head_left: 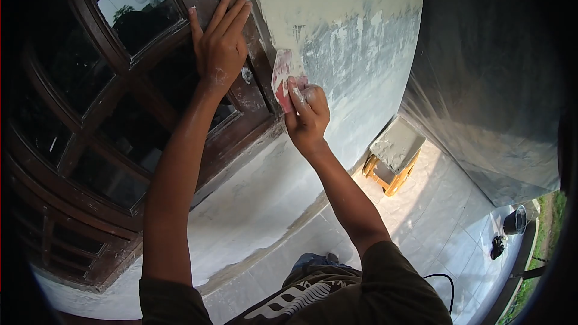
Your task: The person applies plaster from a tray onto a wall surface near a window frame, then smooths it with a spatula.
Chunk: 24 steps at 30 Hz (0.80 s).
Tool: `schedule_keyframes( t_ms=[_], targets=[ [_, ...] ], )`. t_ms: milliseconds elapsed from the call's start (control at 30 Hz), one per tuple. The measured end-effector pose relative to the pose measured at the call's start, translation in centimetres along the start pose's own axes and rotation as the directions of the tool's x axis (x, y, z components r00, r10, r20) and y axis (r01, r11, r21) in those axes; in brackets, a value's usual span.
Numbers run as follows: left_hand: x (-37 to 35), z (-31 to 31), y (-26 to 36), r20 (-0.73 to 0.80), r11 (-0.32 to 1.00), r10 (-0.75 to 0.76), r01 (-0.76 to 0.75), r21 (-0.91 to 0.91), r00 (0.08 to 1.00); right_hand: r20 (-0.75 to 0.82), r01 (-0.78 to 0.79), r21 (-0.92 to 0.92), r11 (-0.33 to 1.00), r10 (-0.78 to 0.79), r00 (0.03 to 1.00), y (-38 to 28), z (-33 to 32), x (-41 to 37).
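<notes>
My right hand grips a red putty knife smeared with white filler. Its blade lies against the wall, right along the edge of the brown wooden window frame. The wall carries pale plaster above and a patchy grey-white band beside the knife. My left hand rests on the frame with fingers stretched out and holds nothing. White residue marks the fingers of both hands.
A tray of pale putty sits on a yellow stool at the foot of the wall. Plastic sheeting hangs on the right. A dark bucket stands on the tiled floor. Glass panes fill the window.
</notes>
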<state>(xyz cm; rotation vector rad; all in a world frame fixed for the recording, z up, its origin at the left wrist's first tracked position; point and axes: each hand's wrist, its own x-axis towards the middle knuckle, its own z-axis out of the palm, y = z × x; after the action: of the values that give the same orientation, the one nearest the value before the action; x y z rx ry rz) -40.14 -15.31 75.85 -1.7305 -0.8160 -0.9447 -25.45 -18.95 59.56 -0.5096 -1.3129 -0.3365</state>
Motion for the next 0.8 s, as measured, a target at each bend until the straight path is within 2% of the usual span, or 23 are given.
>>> schedule_keyframes(
  t_ms=[33, 133, 267, 400, 467, 567, 600, 667, 800],
  targets=[
    [0.1, -0.1, 0.0, -0.008, 1.0, 0.003, -0.003, -0.006, 1.0, -0.032, 0.067, -0.037, 0.997, -0.068, 0.997, 0.8, 0.6, 1.9],
    [0.1, 0.0, -0.1, -0.017, 1.0, -0.004, 0.003, -0.023, 1.0, 0.09, 0.099, -0.149, 0.984, -0.086, 0.992, 2.0, 1.7, 4.7],
    [0.1, 0.1, -0.2, -0.022, 0.999, -0.01, 0.009, -0.032, 1.0, 0.176, 0.127, -0.22, 0.967, -0.089, 0.98, 2.4, 2.5, 1.9],
    [-0.1, 0.1, -0.1, -0.023, 1.0, -0.004, 0.003, -0.015, 1.0, 0.221, 0.04, -0.264, 0.964, 0.02, 0.975, 1.0, 0.9, -3.2],
    [0.1, 0.1, -0.2, -0.034, 1.0, 0.004, -0.004, -0.005, 0.999, 0.246, -0.057, -0.234, 0.971, 0.116, 0.962, 0.0, -0.2, -5.3],
    [0.2, 0.1, -0.2, -0.006, 1.0, 0.004, -0.004, 0.026, 1.0, 0.16, -0.1, -0.012, 0.995, 0.101, 0.982, -2.1, -1.6, -5.3],
    [0.2, 0.1, -0.2, -0.016, 1.0, 0.006, -0.006, 0.018, 1.0, 0.164, -0.103, -0.013, 0.995, 0.103, 0.981, -1.9, -1.6, -4.4],
    [-0.1, 0.0, -0.1, -0.015, 1.0, 0.007, -0.007, 0.009, 1.0, -0.006, -0.016, -0.021, 1.0, 0.016, 1.0, -0.8, -0.8, 0.0],
    [0.0, 0.1, -0.1, -0.02, 1.0, -0.005, 0.004, -0.027, 1.0, 0.011, -0.011, -0.155, 0.988, 0.013, 1.0, 1.1, 1.6, 3.6]
  ],
)
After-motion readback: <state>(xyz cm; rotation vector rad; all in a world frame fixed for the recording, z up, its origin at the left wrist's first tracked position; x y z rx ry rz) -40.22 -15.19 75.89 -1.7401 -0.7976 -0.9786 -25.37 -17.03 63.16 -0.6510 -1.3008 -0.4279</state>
